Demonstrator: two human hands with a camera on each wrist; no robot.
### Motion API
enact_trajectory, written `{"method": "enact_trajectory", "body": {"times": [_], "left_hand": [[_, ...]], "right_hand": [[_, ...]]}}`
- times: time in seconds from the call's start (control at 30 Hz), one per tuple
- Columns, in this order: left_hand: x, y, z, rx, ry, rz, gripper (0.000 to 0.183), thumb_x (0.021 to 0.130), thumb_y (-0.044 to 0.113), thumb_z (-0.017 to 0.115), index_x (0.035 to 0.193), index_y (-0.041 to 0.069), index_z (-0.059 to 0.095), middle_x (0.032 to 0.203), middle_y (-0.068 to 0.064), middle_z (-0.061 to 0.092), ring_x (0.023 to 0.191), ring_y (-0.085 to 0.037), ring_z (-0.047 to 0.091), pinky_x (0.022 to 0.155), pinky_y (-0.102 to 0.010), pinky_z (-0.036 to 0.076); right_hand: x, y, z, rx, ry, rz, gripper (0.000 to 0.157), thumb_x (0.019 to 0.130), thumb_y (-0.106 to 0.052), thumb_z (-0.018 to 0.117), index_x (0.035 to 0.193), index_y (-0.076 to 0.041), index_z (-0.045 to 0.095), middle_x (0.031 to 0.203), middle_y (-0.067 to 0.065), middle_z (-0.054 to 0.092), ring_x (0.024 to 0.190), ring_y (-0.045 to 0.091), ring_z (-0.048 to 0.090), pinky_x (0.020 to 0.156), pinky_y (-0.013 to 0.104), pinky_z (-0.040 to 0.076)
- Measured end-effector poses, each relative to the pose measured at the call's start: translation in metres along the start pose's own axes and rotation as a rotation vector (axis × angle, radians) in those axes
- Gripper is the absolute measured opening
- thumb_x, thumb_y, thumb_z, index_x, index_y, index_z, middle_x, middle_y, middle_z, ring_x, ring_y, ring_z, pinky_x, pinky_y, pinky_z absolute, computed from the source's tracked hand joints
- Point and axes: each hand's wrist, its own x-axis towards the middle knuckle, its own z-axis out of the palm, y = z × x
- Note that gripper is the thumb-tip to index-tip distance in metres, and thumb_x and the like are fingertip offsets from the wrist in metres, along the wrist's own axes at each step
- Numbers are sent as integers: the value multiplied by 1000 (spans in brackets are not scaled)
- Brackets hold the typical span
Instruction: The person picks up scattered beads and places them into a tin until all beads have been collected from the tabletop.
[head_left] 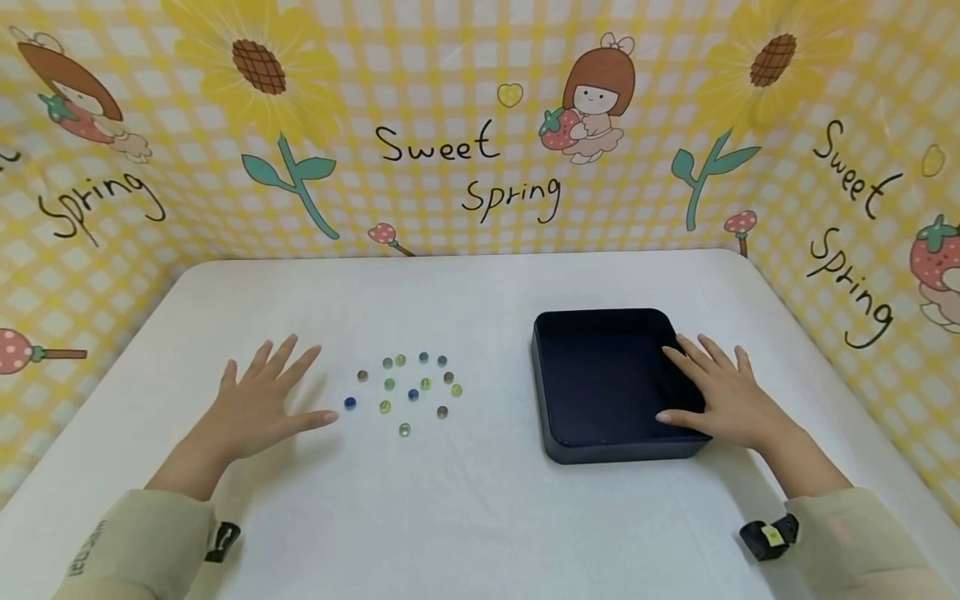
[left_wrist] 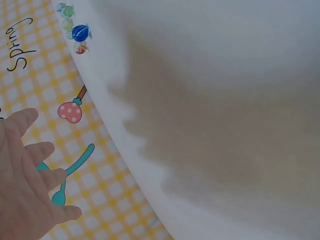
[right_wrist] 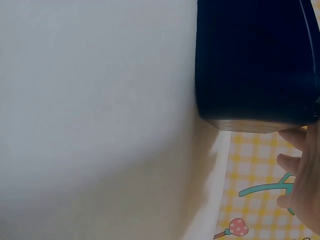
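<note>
Several glass marbles (head_left: 412,395) in blue, green, yellowish and brown lie loosely scattered on the white table, left of its middle. My left hand (head_left: 262,400) hovers just left of them with fingers spread, holding nothing; a dark blue marble (head_left: 350,403) is nearest its thumb. In the left wrist view that blue marble (left_wrist: 81,33) sits near a few others. To the right stands a dark navy square tray (head_left: 550,392) with raised sides. My right hand (head_left: 731,408), fingers spread, is over the tray's right edge, thumb and index finger reaching above its inside.
The white table (head_left: 480,517) has rounded far corners. Yellow checked cloth (head_left: 450,75) printed with flowers, figures and lettering rises behind it and along both sides. A black strap piece (head_left: 770,537) shows at the right sleeve, another (head_left: 222,542) at the left.
</note>
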Motion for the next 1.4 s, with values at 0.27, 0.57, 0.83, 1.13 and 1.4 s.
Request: {"method": "enact_trajectory", "body": {"times": [0.27, 0.57, 0.83, 1.13, 1.4], "left_hand": [[0, 1, 3, -37, -28, 2, 92, 71, 68, 45, 139, 14, 14, 141, -21, 6, 124, -44, 1, 89, -65, -4], [2, 1, 9, -61, -42, 4, 92, 71, 68, 46, 139, 14, 15, 141, -20, 9, 124, -43, 3, 91, -63, -2], [7, 5, 10, -77, -47, 34, 92, 72, 68, 45, 138, 11, 18, 140, -20, 12, 126, -39, 7, 96, -58, 2], [12, 6, 15, -92, -68, 44, 92, 71, 69, 44, 138, 9, 21, 140, -19, 14, 126, -35, 11, 98, -54, 7], [13, -2, 17, -243, -92, 50, 87, 73, 59, 53, 137, 8, 21, 140, -18, 14, 123, -41, 15, 94, -59, 15]], "right_hand": [[2, -1, 1, -6, 10, -22, 83, 73, -53, 59, 134, -6, 28, 137, 19, 22, 126, 37, 11, 94, 61, -3], [3, -1, 2, 23, 3, -32, 82, 74, -51, 59, 134, -4, 28, 137, 20, 20, 127, 34, 6, 97, 56, -4], [3, 0, 2, 59, -1, -44, 81, 75, -47, 60, 134, -2, 27, 139, 21, 17, 127, 35, 6, 98, 54, -3], [0, 0, 1, 71, 3, -52, 81, 75, -45, 61, 134, -2, 26, 139, 21, 15, 125, 37, 10, 99, 53, 2], [-1, 1, 6, 120, -7, -46, 81, 76, -44, 61, 135, -2, 25, 140, 20, 12, 126, 38, 9, 98, 55, 4]]}}
